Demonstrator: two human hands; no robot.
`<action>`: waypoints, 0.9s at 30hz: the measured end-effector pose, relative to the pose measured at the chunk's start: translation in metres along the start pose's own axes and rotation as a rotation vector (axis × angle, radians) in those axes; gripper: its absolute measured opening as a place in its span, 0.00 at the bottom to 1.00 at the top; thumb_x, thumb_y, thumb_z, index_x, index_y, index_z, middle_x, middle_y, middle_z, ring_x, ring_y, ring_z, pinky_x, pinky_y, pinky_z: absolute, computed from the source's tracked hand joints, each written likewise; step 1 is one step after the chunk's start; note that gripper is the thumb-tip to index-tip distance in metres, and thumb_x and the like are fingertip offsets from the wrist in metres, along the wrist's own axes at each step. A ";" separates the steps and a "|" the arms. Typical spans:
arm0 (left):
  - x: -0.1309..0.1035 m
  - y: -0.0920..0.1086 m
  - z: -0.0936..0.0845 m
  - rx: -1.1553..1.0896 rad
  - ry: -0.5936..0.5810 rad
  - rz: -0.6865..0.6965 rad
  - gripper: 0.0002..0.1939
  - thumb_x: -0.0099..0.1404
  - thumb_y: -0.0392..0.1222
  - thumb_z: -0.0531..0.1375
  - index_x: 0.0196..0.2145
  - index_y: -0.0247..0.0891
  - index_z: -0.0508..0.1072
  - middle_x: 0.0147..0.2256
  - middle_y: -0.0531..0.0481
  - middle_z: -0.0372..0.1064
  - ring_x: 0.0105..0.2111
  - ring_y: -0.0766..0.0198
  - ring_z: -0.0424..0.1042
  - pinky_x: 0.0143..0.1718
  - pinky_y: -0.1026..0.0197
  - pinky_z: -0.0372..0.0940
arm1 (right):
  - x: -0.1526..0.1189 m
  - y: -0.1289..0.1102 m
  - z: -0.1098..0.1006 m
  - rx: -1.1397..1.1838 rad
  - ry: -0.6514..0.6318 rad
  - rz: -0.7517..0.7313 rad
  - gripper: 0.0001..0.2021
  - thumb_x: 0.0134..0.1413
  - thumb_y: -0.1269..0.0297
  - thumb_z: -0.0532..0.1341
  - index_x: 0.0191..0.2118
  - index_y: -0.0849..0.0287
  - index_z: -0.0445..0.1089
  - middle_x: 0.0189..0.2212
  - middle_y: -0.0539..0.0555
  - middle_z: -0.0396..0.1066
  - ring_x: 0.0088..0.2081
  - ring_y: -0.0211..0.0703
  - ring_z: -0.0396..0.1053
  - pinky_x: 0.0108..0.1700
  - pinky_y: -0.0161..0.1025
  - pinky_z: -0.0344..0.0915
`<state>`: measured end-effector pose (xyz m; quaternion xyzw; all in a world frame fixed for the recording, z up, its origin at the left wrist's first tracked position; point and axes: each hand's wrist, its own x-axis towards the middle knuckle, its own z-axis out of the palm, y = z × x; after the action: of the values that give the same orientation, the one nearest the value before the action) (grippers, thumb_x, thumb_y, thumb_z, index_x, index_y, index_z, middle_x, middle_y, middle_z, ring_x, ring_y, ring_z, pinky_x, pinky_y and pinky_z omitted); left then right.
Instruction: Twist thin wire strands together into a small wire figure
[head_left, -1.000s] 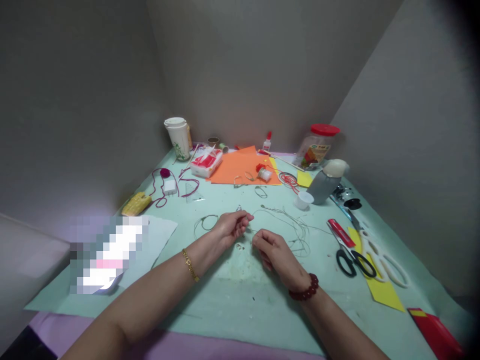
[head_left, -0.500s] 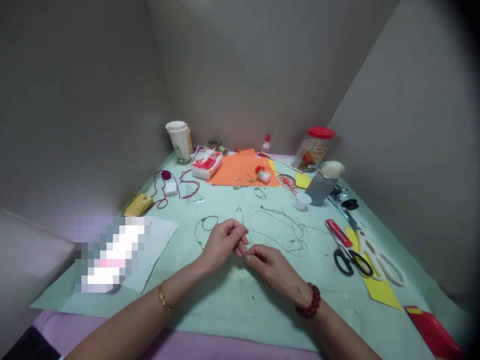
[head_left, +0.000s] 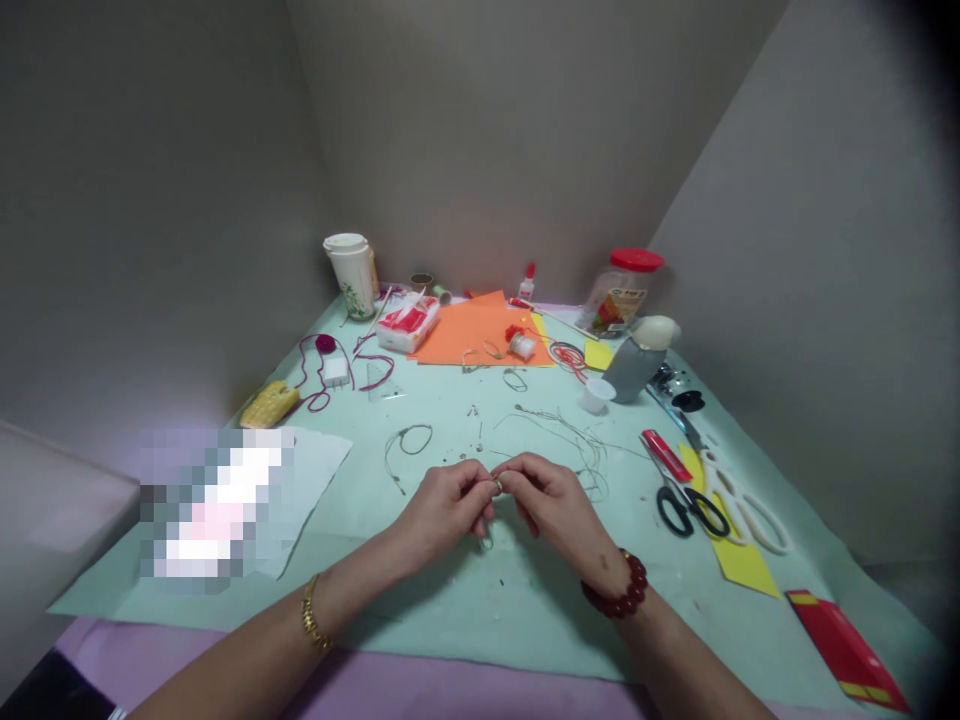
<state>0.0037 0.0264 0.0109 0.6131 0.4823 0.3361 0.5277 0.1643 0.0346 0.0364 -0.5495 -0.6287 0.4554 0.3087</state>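
Observation:
Fingertips of both hands meet over the near middle of the table. My left hand (head_left: 457,500) is closed in a pinch on a thin greenish cord (head_left: 487,543), a small loop of which hangs below the fingers. From the other side my right hand (head_left: 544,490) pinches the same cord; most of it is hidden by the fingers. Just beyond them lie tiny bits (head_left: 479,447), too small to name. A looped cord (head_left: 416,438) rests to the left, and a loose tangle of thin cord (head_left: 592,450) lies to the right.
On the right are a red lighter (head_left: 667,455), black-handled scissors (head_left: 690,512), white-handled scissors (head_left: 742,505) and a grey bottle (head_left: 634,365). Farther back are orange paper (head_left: 465,335), a tissue pack (head_left: 409,322), a white cup (head_left: 352,275) and a red-lidded jar (head_left: 619,295).
My right hand has moved up and away from me, so its fingertips now meet the left ones. A small cord loop now shows below the fingers. The view has shifted slightly.

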 end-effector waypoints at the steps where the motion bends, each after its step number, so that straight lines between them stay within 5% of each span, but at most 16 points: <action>1: 0.000 0.000 0.000 0.013 -0.011 0.002 0.12 0.65 0.43 0.53 0.26 0.37 0.66 0.22 0.54 0.68 0.19 0.71 0.68 0.24 0.67 0.61 | 0.000 0.000 -0.001 0.004 -0.004 0.002 0.10 0.54 0.62 0.56 0.29 0.59 0.72 0.14 0.46 0.59 0.17 0.33 0.54 0.19 0.32 0.53; 13: 0.002 0.001 -0.002 0.057 -0.081 -0.020 0.13 0.64 0.45 0.53 0.25 0.36 0.66 0.21 0.53 0.68 0.19 0.70 0.67 0.23 0.66 0.60 | 0.002 0.002 -0.001 -0.119 0.038 -0.078 0.08 0.52 0.65 0.58 0.26 0.59 0.71 0.18 0.47 0.64 0.18 0.33 0.56 0.21 0.32 0.54; 22: 0.010 -0.003 -0.001 -0.203 -0.156 -0.100 0.15 0.63 0.50 0.57 0.28 0.35 0.65 0.23 0.51 0.68 0.19 0.71 0.67 0.21 0.68 0.60 | 0.005 0.008 -0.001 -0.032 0.022 -0.025 0.07 0.52 0.64 0.58 0.26 0.58 0.67 0.17 0.46 0.62 0.17 0.32 0.54 0.19 0.31 0.53; 27: 0.012 -0.006 -0.008 -0.355 -0.303 -0.142 0.20 0.64 0.55 0.56 0.34 0.32 0.70 0.27 0.47 0.70 0.20 0.70 0.69 0.22 0.67 0.63 | 0.009 0.011 -0.004 0.096 0.037 -0.008 0.09 0.54 0.60 0.57 0.26 0.58 0.63 0.16 0.44 0.58 0.17 0.32 0.53 0.18 0.31 0.52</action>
<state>-0.0009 0.0400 0.0059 0.5189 0.3730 0.2818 0.7157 0.1708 0.0441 0.0269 -0.5398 -0.6027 0.4736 0.3480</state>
